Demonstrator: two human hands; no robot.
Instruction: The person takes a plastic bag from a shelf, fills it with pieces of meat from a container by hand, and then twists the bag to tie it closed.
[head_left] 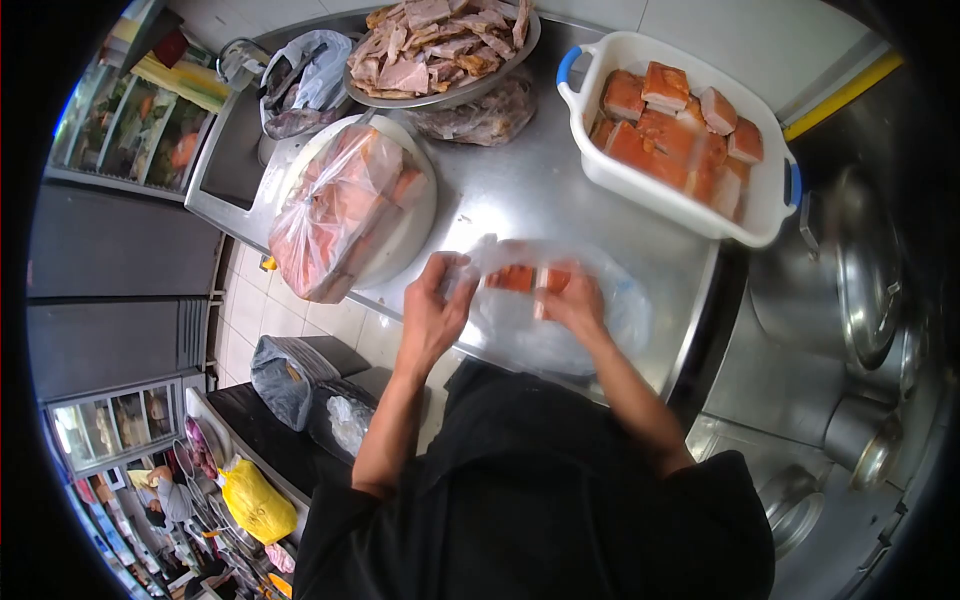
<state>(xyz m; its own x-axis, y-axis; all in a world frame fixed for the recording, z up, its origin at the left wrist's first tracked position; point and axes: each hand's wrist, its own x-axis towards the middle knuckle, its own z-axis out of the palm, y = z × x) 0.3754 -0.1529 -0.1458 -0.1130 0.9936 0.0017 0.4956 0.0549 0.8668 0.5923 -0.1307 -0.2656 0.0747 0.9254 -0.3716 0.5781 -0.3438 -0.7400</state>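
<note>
My left hand [438, 305] is closed on the rim of a clear plastic bag [615, 310], which lies spread on the steel table. Between my hands, chunks of reddish-brown cooked meat [510, 278] show at the bag; one sits under the fingers of my right hand [575, 302], which is closed on it. Some blur there hides whether that chunk is fully inside the bag. Up to the right stands a white tub [645, 185] with blue handles, holding several similar meat blocks [665, 140]. Left of my hands, a tied clear bag full of meat pieces [345, 205] rests on a round white board [410, 225].
A metal bowl [440, 98] heaped with sliced meat stands at the table's back, beside bagged items [485, 115]. The steel table [500, 185] ends at a right edge, with lidded pots [830, 290] beyond it. A yellow bag [258, 502] lies at lower left.
</note>
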